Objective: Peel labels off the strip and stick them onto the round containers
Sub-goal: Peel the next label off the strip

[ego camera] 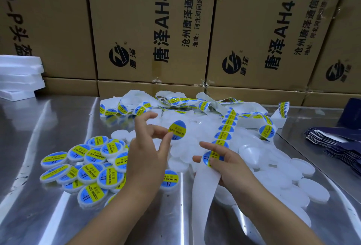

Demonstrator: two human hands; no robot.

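My left hand [145,151] pinches a round blue and yellow label [177,130] by its edge, lifted free above the pile. My right hand [224,163] grips the white backing strip [205,184], thumb and fingers around it just below a label still on it. The strip of labels [227,125] runs up and away from that hand into a tangle at the back. Unlabelled white round containers [293,178] lie heaped in the middle and right. Labelled containers [89,168] are piled at the left.
Everything lies on a shiny steel table [39,196]. Brown printed cartons [152,30] wall off the back. White foam sheets [19,75] are stacked at the far left. Dark blue flat packs [336,147] are stacked at the right edge.
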